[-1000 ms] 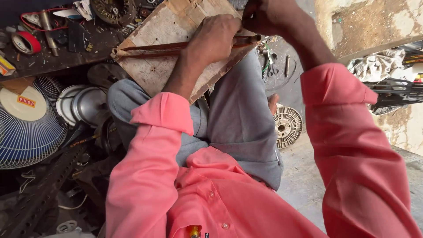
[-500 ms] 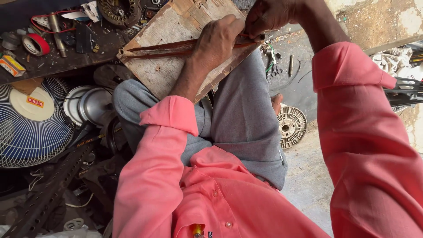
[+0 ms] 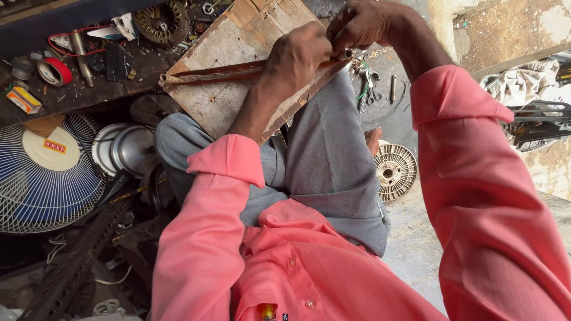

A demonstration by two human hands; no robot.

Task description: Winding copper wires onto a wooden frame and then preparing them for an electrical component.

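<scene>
Looking down from the head view: a wooden board (image 3: 238,65) rests tilted across the person's lap. A long rusty rod (image 3: 220,72) lies across the board, one end past its left edge. The left hand (image 3: 294,59) presses down on the rod near the board's right edge, fingers curled closed around it. The right hand (image 3: 363,27), just right of the board, pinches the rod's end with narrow, closed fingers. Left of the board sits a blue fan guard (image 3: 44,172) and a red tape roll (image 3: 55,71). Below and right of the board lies a round ribbed disc (image 3: 394,172).
</scene>
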